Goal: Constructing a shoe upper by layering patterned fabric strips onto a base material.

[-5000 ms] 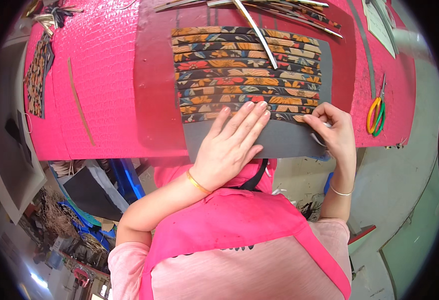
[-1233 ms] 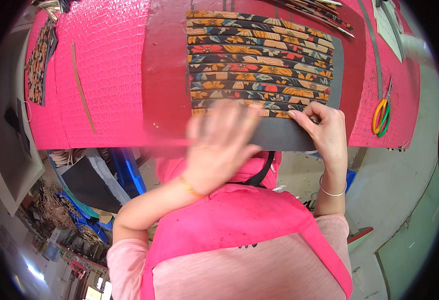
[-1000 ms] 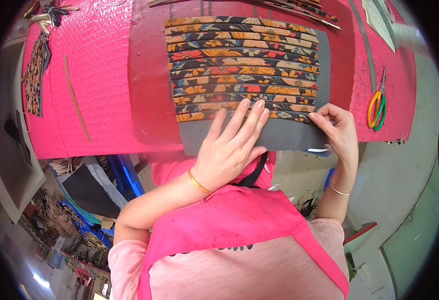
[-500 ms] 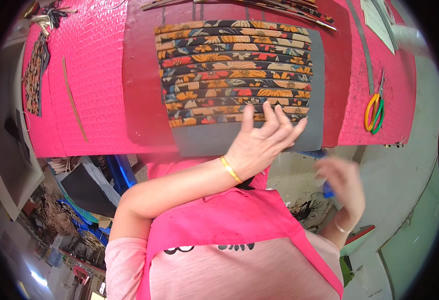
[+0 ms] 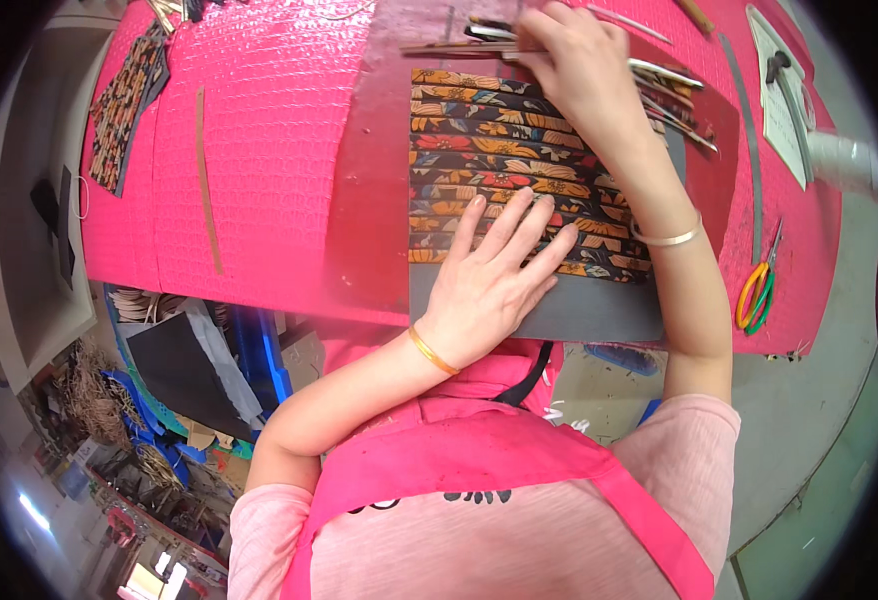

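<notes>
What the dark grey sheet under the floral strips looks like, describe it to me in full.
The dark grey sheet is flat, thin and matte; its material cannot be told for sure. Rows of black floral strips run side by side across most of it, leaving a bare band along its near edge. It lies on a dark red mat, at the near side of the pink table. The left hand spreads over strips and bare band; the right forearm hides part of its right side.

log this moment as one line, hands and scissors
left hand: spread over floral strips and gray sheet | right hand: at loose strips beyond | scissors: on pink table, right side
</notes>
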Motion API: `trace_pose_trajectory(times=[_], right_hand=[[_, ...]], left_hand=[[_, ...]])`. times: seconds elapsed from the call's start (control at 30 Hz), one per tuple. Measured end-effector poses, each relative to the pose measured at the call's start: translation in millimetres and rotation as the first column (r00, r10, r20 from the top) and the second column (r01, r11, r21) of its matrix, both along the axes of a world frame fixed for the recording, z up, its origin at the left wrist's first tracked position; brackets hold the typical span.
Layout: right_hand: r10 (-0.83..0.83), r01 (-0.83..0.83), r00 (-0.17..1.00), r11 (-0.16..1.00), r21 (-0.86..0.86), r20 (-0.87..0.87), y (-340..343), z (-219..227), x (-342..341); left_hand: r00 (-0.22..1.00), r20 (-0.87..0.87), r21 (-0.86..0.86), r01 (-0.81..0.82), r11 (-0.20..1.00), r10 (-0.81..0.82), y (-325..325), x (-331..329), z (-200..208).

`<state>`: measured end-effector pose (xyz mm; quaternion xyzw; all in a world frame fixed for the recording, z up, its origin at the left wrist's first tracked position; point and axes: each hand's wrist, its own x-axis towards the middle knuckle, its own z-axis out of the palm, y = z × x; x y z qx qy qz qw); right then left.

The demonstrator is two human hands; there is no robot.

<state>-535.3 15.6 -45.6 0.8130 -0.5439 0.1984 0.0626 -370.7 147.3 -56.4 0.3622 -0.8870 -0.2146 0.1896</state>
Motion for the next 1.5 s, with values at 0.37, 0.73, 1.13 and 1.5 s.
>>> trace_pose_trajectory(times=[0.37,0.73,1.13,1.5], right_hand=[[0.028,-0.016,0.980,0.998,-0.059,0.196,14.5,3.3,-1.9],[-0.031,-0.097,0.883,0.964,0.247,0.468,103.8,61.2,46.2],[0.034,-0.070,0.972,0.986,0.148,0.232,108.6,57.4,52.9],[-0.472,-0.014,-0.164,0.879,0.476,0.866,142.7,40.2,-72.5]], left_hand=[[0.690,-0.541,0.684,0.029,0.729,0.481,-51.3,23.8,21.5],[0.590,-0.439,0.898,0.268,0.349,0.677,-46.1,49.9,42.5],[0.600,-0.440,0.887,0.172,0.429,0.668,-27.1,42.7,41.2],[0.764,-0.456,0.730,0.027,0.683,0.457,-23.0,62.9,36.8]])
